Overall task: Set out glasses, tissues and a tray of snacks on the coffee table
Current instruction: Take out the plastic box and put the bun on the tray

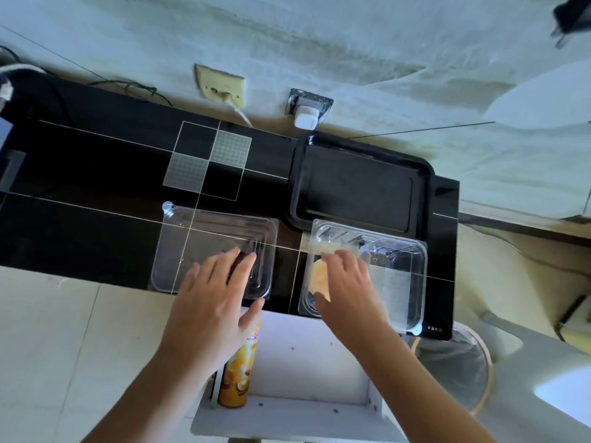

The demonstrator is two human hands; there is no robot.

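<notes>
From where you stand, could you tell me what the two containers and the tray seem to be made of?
The left container and right container look like thin clear plastic: the tabletop shows through them. The tray appears to be glossy black plastic, with highlights along its rim.

A bare black plastic tray point(358, 183) is lying open behind two clear plastic containers point(396, 279) crowding the dark tabletop's point(80, 187) front edge.

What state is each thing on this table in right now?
Black tray: nothing visible on it.
Left clear container: open, left hand resting over it.
Right clear container: open, holds yellow chips, right hand reaching in.
Chip can: upright on lower shelf.
</notes>
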